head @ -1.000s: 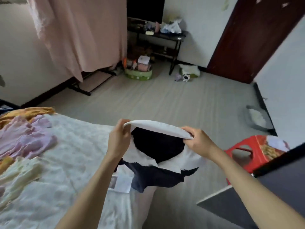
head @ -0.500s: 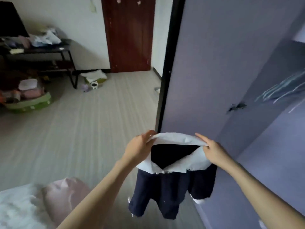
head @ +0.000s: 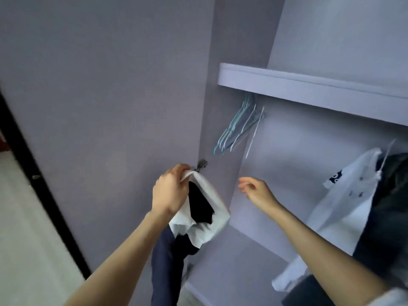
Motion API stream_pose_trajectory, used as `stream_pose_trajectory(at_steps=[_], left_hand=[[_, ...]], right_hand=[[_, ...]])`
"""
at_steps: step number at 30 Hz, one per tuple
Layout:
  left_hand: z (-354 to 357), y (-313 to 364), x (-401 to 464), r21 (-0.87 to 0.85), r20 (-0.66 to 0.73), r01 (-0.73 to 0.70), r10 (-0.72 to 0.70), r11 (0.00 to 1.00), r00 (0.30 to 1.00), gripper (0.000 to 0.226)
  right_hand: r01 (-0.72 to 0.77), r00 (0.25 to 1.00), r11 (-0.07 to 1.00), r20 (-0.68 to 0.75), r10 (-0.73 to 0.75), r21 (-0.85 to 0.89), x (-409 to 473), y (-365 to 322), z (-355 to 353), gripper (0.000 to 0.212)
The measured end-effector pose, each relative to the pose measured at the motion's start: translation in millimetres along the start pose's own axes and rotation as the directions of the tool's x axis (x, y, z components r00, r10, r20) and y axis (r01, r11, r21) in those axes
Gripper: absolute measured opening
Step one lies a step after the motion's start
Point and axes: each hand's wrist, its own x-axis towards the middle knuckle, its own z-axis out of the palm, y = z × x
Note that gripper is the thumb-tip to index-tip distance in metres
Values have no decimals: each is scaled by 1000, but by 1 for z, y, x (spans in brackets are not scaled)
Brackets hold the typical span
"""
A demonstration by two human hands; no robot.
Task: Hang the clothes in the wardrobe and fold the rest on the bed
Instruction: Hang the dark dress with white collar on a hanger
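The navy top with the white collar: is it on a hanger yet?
Not yet. The left hand grips the navy top by its collar; the hangers hang bare.

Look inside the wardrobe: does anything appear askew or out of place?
Nothing looks damaged. The empty pale blue and white hangers are bunched at the left end under the grey shelf, slanting in this tilted view. The white printed garment already hangs at the right.
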Motion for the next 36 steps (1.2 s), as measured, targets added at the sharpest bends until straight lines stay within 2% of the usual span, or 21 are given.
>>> stream_pose_trajectory(at_steps=[4,8,10,12,14,16,19,21,24,32,36], left_hand=[[14,6,46,-2,19,-57,57,998,998,25],[30,-3,72,-40,-12,-89,89,995,996,22],[37,-7,75,-57,-8,-100,99,993,995,24],[44,-14,76,-59,15,-104,105,993,994,25],[51,-21,79,-69,37,-116,118,991,992,25],[53,-25,81,-81,32,-135,138,988,990,24],[53,-23,83,-84,33,-165,168,983,985,24],[53,-21,85,-84,45,-166,171,982,984,23],[53,-20,85,-70,62,-157,162,985,985,24],[52,-12,76,-94,112,-71,81,993,990,24],[62,-8,57,-138,234,-20,52,990,971,26]], right_hand=[[-95,968,995,-233,97,20,56,8,-13,30],[-201,888,967,-389,248,158,110,9,-6,25],[-234,864,912,-359,354,337,128,5,2,26],[-323,848,839,-260,462,438,144,5,11,36],[-379,839,867,-275,470,325,160,9,17,42],[-327,796,893,-419,436,309,171,10,24,30],[-137,706,853,-554,440,503,173,1,29,26],[-14,665,810,-599,446,587,172,-8,24,23],[79,636,756,-617,464,649,165,-20,14,21],[121,718,700,-549,428,704,83,-14,9,21],[71,752,703,-501,429,708,17,6,11,19]])
